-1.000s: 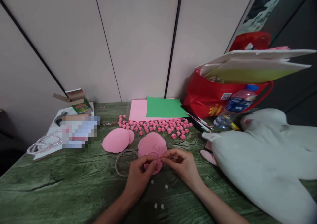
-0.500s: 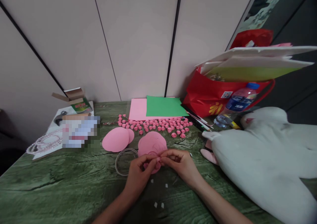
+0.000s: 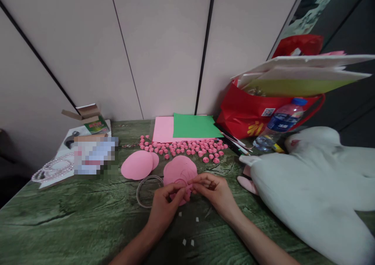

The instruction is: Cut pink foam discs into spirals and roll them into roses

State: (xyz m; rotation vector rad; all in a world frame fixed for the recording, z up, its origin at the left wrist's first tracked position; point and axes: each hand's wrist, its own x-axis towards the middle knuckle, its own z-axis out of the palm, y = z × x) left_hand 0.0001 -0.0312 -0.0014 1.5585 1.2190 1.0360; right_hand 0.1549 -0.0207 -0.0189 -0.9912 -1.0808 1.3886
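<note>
Both hands meet over the table at the lower middle, pinching a curled strip of pink paper (image 3: 189, 187). My left hand (image 3: 165, 202) has thumb and index finger closed on its left part. On the right side my right hand (image 3: 215, 192) grips the strip between thumb and fingertips. Fingers partly hide its shape. Just behind lies a stack of round pink paper pieces (image 3: 179, 168), the upper one marked with curved lines. A grey ring (image 3: 138, 198) rests beside my left hand. Farther left are smooth pink paper rounds (image 3: 136, 165). Several small rolled pink paper roses (image 3: 191, 150) form a band beyond.
Green paper (image 3: 196, 125) and pink paper (image 3: 163, 128) lie by the wall. A red bag (image 3: 234, 111), water bottle (image 3: 279, 122), pens (image 3: 236, 142) and white plush toy (image 3: 299, 183) fill the right. A small box (image 3: 95, 125) and beads (image 3: 54, 167) sit left. White scraps (image 3: 197, 219) lie in front.
My right hand has shifted very slightly, and the curled strip between the fingertips has turned a little. My left hand stays almost in place.
</note>
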